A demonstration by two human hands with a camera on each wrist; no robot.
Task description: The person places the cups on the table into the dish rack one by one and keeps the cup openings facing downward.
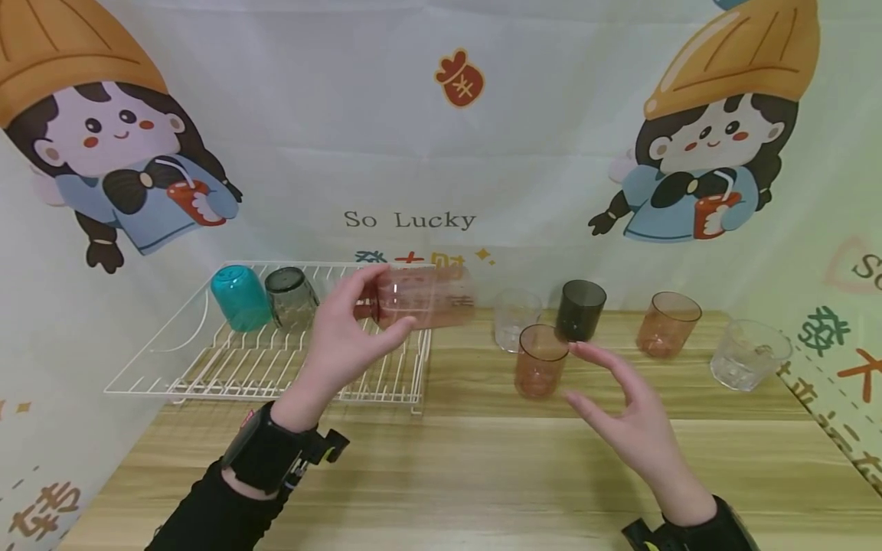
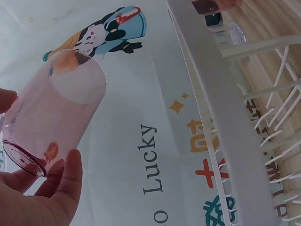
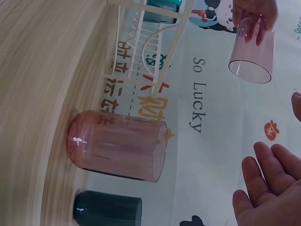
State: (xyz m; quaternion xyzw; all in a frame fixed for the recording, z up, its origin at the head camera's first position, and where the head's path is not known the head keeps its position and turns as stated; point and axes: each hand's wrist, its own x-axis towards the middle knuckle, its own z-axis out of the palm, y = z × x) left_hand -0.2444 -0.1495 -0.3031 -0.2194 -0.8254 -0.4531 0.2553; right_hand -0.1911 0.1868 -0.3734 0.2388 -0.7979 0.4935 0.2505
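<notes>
My left hand grips a clear pink glass around its base end, thumb on one side and fingers on the other. In the head view the glass lies sideways in the air above the right end of a white wire rack, its mouth turned right. My right hand is raised over the table with thumb and fingers spread apart, holding nothing. Just left of its fingertips stands an upright pinkish-amber glass. That glass also shows large in the right wrist view.
On the rack, a teal glass and a grey glass sit upside down. Behind the amber glass are a clear glass and a dark glass. Farther right stand another amber glass and a clear glass.
</notes>
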